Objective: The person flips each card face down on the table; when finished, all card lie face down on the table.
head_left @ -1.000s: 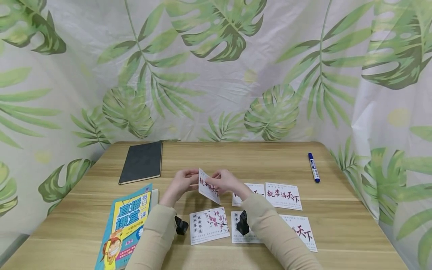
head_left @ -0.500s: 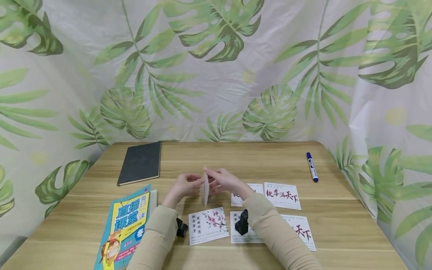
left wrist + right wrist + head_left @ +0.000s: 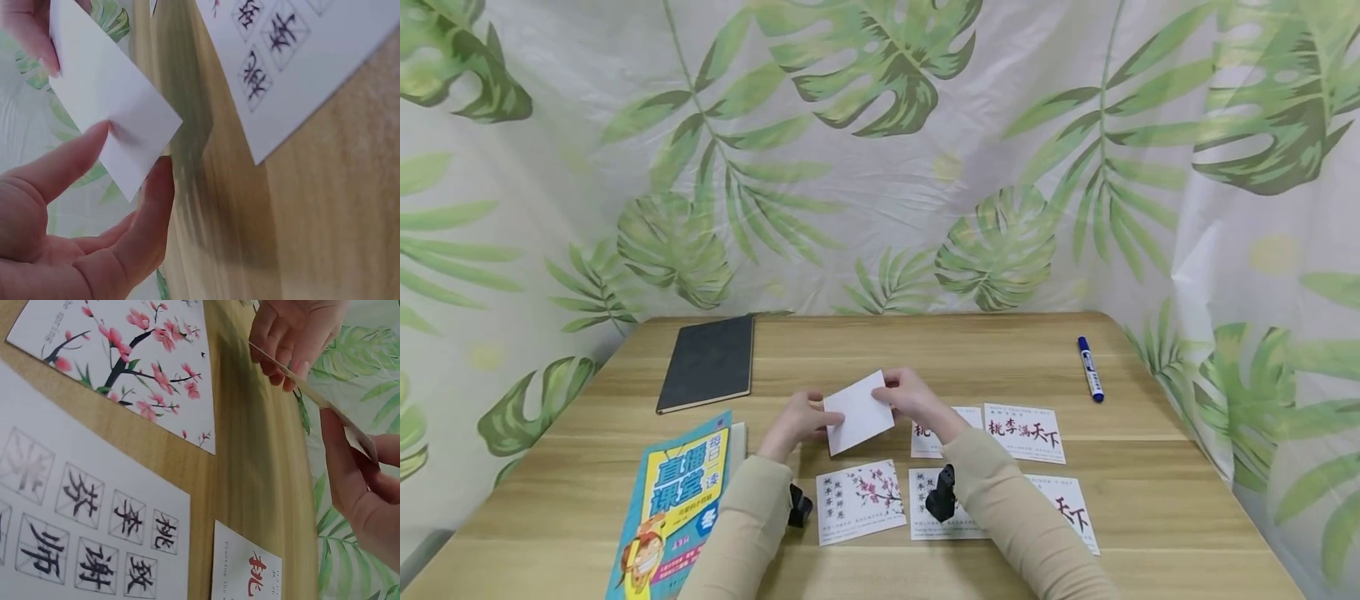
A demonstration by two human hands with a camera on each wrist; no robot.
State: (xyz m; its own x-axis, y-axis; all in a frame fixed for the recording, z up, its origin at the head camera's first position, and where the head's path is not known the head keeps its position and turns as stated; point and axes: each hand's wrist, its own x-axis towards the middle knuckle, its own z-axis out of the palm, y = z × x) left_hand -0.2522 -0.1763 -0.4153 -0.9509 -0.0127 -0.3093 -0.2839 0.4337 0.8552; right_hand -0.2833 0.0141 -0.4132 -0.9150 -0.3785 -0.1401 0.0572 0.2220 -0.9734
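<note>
A white card point(image 3: 863, 417), its blank side toward the head camera, is held tilted above the table between both hands. My left hand point(image 3: 801, 421) pinches its left edge, thumb on the blank face; in the left wrist view the thumb point(image 3: 75, 156) lies over the card point(image 3: 119, 94) with the fingers behind. On the opposite edge my right hand point(image 3: 913, 398) grips it, and the right wrist view shows the card point(image 3: 300, 384) nearly edge-on. Just below lies a card with pink blossoms point(image 3: 861, 502), flat on the table.
Right of it lie another card with black characters point(image 3: 925, 521) and several red-lettered cards, one point(image 3: 1024, 432) at the back right. A blue marker point(image 3: 1091, 371) lies far right. On the left are a black notebook point(image 3: 706, 364) and a colourful book point(image 3: 673, 500).
The card has been turned over between the hands: its red-lettered face showed first, then its edge, now its blank side. The right hand has shifted to the card's right edge.
</note>
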